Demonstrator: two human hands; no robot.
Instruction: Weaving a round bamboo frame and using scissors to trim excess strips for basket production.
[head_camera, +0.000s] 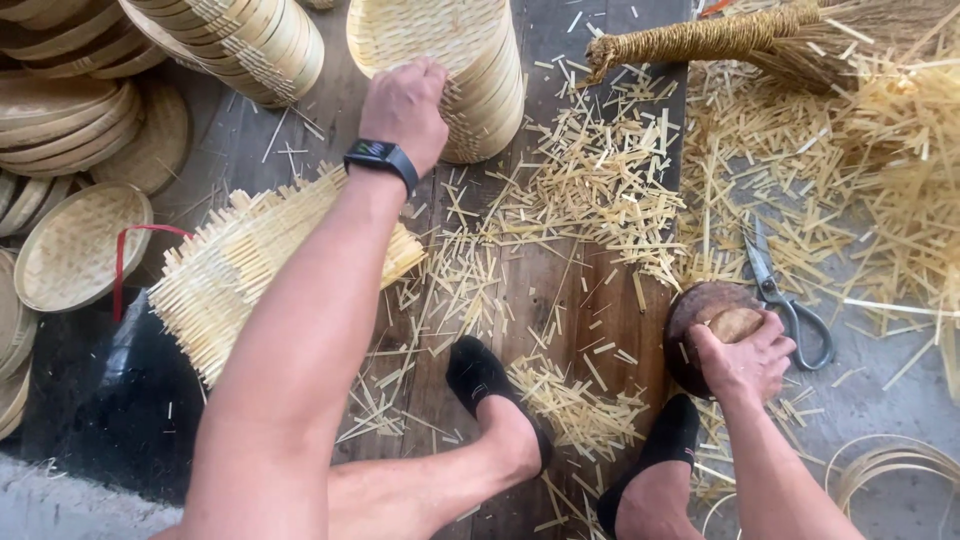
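Note:
My left hand (405, 105), with a black watch on its wrist, reaches forward and grips the near rim of a tall stack of woven bamboo baskets (470, 55). My right hand (745, 355) closes on a brown wooden block (700, 315) that rests on the plank floor by my right foot. Under my left forearm lies a flat woven bamboo mat (225, 270) with untrimmed strip ends.
Scissors (785, 300) lie just right of the block. A straw broom (740, 35) lies at the top right. Cut bamboo strips (600, 180) litter the planks. More stacked baskets (250, 40) and shallow trays (75, 245) sit at the left. My feet in black socks (490, 385) are at the bottom.

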